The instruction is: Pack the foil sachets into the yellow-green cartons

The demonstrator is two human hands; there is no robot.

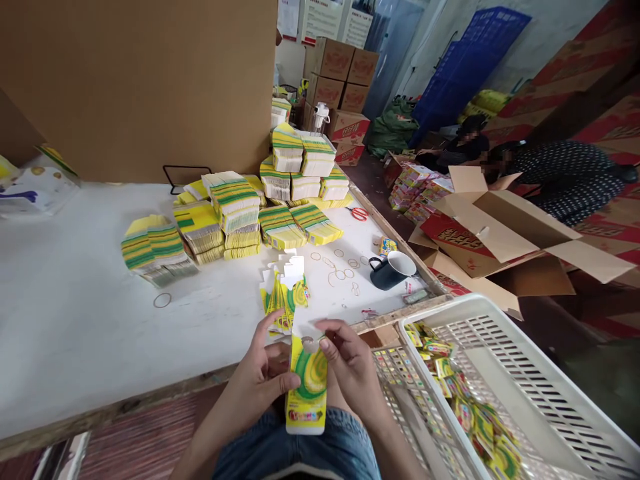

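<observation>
A small yellow-and-green carton stands upright over my lap, its white top flap raised. My left hand grips it from the left side, thumb across the front. At the upper right edge, my right hand pinches the carton by its opening with thumb and fingers. Whatever is inside the carton cannot be made out. Just beyond my hands, a fanned pile of similar cartons with white flaps lies on the white table.
Bundled flat cartons are stacked at the table's back. Rubber bands, red scissors and a dark mug lie to the right. A white crate holds filled-looking packs. Beyond it are open cardboard boxes and people crouching.
</observation>
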